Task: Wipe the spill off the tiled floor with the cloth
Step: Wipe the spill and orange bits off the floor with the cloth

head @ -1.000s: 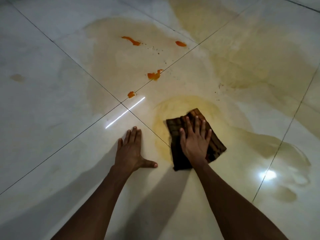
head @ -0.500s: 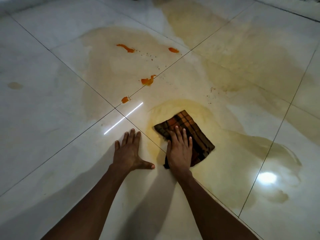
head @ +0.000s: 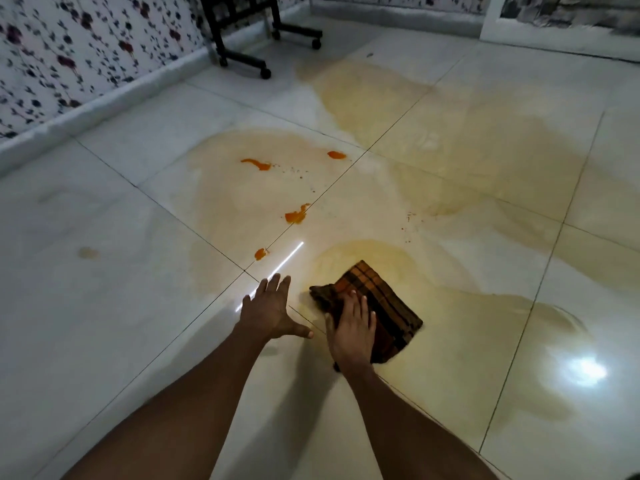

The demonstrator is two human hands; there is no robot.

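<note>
The cloth (head: 375, 303), a folded brown-and-orange plaid piece, lies flat in the near part of the yellowish spill (head: 450, 161) on the tiled floor (head: 104, 306), and it looks soft, limp and probably sodden, so it should bunch unless pressed from above over its middle. The right hand (head: 351, 332) rests flat on its near-left part, fingers together and extended, pressing rather than gripping. Just left, the left hand (head: 270, 311) is spread wide and holds nothing, while 4 orange blobs (head: 295, 216) sit farther off.
</note>
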